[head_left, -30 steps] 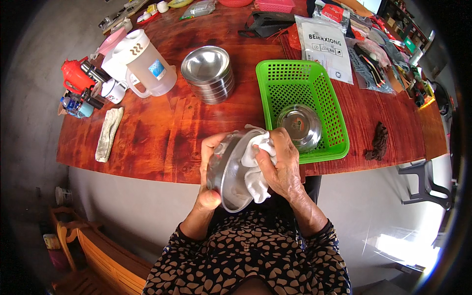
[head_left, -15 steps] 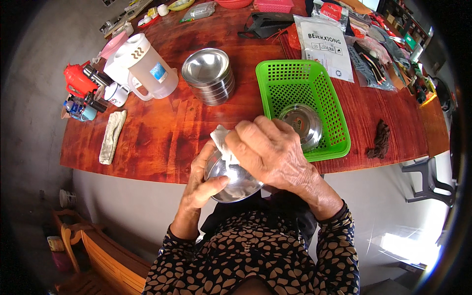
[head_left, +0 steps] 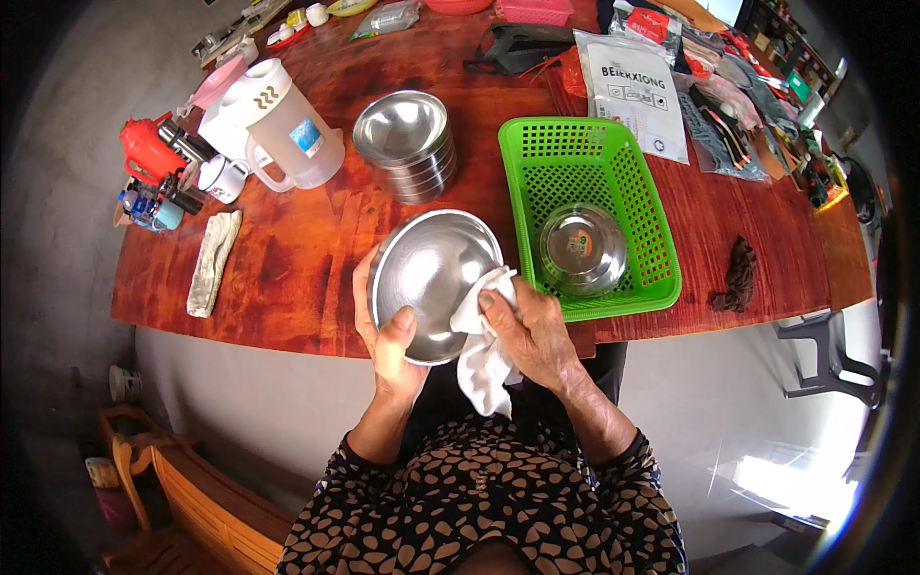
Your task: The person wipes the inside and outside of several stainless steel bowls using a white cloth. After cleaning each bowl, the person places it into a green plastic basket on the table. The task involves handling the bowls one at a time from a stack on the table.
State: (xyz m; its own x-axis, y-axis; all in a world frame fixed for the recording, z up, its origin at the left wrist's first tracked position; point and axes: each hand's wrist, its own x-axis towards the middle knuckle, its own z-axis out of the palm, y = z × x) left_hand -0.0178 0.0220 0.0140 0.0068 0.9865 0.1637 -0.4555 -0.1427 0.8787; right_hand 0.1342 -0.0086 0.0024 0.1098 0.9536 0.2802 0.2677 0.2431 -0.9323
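A shiny steel bowl point(head_left: 431, 273) is held up at the table's near edge, its inside facing me. My left hand point(head_left: 387, 335) grips its left side, thumb over the rim and fingers behind. In my right hand point(head_left: 534, 331) a white cloth point(head_left: 487, 355) is pinched against the bowl's right rim, its loose end hanging down. Beyond the bowl stands a stack of steel bowls point(head_left: 407, 149). To the right, a green plastic basket point(head_left: 661, 230) contains an upturned steel bowl point(head_left: 582, 249).
A clear pitcher point(head_left: 297, 134), an enamel mug point(head_left: 223, 179) and a red kettle point(head_left: 149, 149) stand at left, near a folded cloth point(head_left: 215, 264). A dark crumpled cloth point(head_left: 738, 275) lies at right, below plastic packages point(head_left: 632, 96). A grey stool point(head_left: 832, 359) is on the floor.
The bowl has been raised and turned so its inside shows. My right hand has moved from above the bowl to its right rim, and more of the white cloth now shows.
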